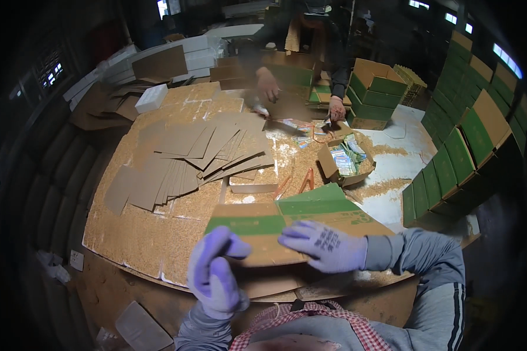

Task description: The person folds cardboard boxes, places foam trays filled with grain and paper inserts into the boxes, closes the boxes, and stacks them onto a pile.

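A green-and-brown cardboard carton (pixel 250 223), partly flattened, lies at the table's near edge in front of me. My right hand (pixel 325 246), in a pale purple work glove bearing writing, is on its upper panel, the thumb side at the near edge. At the carton's near left corner is my left hand (pixel 217 267), gloved alike, with curled fingers; whether they pinch the cardboard is unclear. Below the upper panel is a dark gap, with a lower brown flap (pixel 268 285) under it.
Loose brown cardboard sheets (pixel 180 166) fan across the grain-covered table (pixel 131 237). An open box (pixel 333 169) holds colourful packets; orange-handled tools (pixel 307 180) lie nearby. Green cartons (pixel 443 175) are stacked at right. Opposite, a co-worker's hands (pixel 268 85) handle items, one sheet blurred.
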`<state>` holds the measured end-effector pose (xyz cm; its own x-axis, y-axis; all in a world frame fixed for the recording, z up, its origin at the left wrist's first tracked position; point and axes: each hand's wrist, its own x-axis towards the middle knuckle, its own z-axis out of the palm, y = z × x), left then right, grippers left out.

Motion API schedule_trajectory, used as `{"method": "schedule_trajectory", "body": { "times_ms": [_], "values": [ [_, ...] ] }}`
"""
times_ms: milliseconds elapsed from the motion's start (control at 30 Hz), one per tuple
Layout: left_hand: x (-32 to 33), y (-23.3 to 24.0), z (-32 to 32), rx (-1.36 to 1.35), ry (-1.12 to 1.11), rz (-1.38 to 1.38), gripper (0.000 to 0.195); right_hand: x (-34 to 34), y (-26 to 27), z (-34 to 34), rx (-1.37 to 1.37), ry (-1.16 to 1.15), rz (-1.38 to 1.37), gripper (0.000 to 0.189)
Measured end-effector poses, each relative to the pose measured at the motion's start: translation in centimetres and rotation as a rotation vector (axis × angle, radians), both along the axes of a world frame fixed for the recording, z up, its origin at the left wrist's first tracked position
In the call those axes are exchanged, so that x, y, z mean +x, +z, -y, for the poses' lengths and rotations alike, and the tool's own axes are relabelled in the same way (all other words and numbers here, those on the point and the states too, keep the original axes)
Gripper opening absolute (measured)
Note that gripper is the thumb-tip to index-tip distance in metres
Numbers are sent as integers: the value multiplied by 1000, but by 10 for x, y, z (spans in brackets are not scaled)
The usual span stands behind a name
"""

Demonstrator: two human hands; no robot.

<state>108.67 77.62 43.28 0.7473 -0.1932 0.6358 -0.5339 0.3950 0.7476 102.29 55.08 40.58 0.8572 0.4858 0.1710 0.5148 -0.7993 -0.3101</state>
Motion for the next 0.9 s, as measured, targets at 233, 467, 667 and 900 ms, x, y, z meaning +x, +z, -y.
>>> {"method": "schedule_trajectory", "body": {
  "times_ms": [233, 467, 667, 900],
  "values": [
    [-33, -34, 142, 591, -72, 829, 68, 85, 32, 93, 90, 64, -92, 57],
    [23, 48, 101, 674, 183, 911, 23, 28, 64, 151, 616, -472, -532, 53],
    [91, -45, 67, 1191, 185, 1131, 21, 10, 111, 53, -354, -110, -591, 77],
    [65, -3, 28, 1334, -65, 635, 60, 30, 4, 74, 28, -373, 830, 31]
  ]
}}
